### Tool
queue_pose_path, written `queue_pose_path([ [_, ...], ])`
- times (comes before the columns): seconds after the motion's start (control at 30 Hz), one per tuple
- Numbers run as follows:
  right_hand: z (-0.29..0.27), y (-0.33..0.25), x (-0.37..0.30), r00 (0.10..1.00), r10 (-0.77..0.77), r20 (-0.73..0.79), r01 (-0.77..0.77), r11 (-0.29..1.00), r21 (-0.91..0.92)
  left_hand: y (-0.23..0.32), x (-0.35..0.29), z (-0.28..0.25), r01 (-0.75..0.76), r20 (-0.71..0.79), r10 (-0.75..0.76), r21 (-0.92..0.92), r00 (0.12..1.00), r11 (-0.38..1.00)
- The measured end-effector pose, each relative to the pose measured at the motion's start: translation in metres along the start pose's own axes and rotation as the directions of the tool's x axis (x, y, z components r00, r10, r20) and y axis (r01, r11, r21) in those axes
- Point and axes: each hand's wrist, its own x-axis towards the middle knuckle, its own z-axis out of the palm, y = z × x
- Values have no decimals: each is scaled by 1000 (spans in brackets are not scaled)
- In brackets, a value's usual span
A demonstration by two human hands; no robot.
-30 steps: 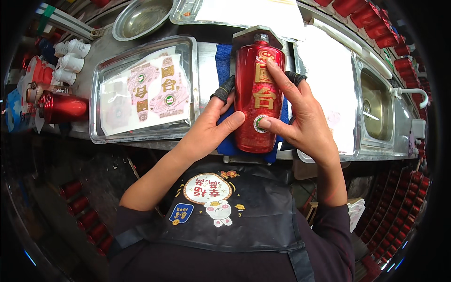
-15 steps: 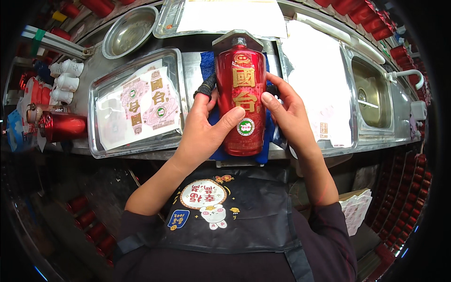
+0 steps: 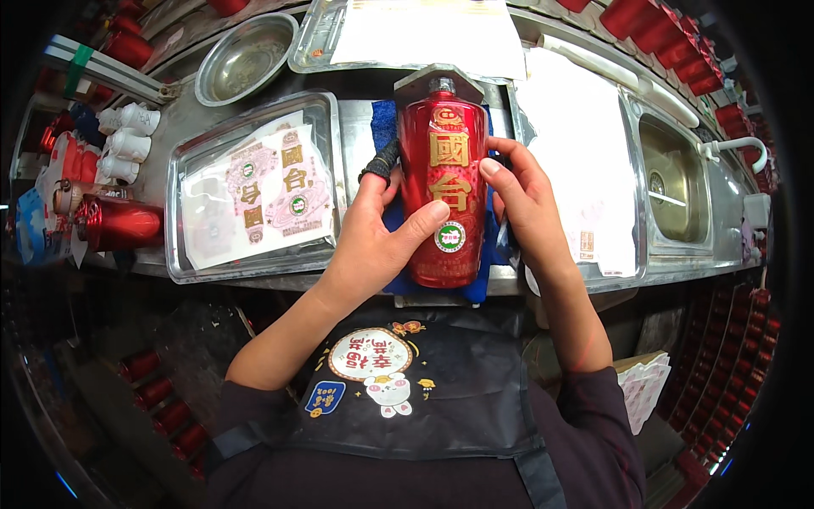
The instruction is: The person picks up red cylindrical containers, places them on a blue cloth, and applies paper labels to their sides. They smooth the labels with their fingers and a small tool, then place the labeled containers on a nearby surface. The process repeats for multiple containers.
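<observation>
A glossy red bottle [image 3: 421, 170] with gold characters and a round green-and-white emblem lies face up before me, its neck pointing away. My left hand [image 3: 369, 242] grips its left side, thumb across the lower front and a black cover on one finger. On the other side my right hand [image 3: 536, 208] holds the bottle's right edge, thumb near the gold characters; its other fingers are partly hidden. Beneath the bottle is a blue cloth [image 3: 385, 124]. At the left, printed decal sheets [image 3: 270, 191] lie in a metal tray [image 3: 331, 127].
White paper sheets [image 3: 577, 161] cover a tray right of the bottle, beside a sink [image 3: 678, 191] with a white faucet [image 3: 738, 146]. A metal bowl [image 3: 246, 59] stands at the back left. Another red bottle [image 3: 127, 224] lies at the left, near white cups [image 3: 129, 142].
The whole view has shifted slightly. My right thumb sits a little higher along the bottle's edge; both hands stay on the bottle.
</observation>
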Motion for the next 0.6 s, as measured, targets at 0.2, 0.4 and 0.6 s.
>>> queue_pose_path([
  [0.2, 5, 1, 12, 991, -114, -69, 120, 988, 98, 16, 28, 0, -70, -71, 61, -137, 996, 988],
  [0.4, 20, -10, 18, 982, -153, -112, 152, 988, -20, 20, 42, 5, -70, -89, 54, -183, 995, 981],
  [0.6, 19, -9, 17, 980, -170, -99, 173, 985, 13, 17, 42, 5, -69, -96, 52, -184, 994, 981],
])
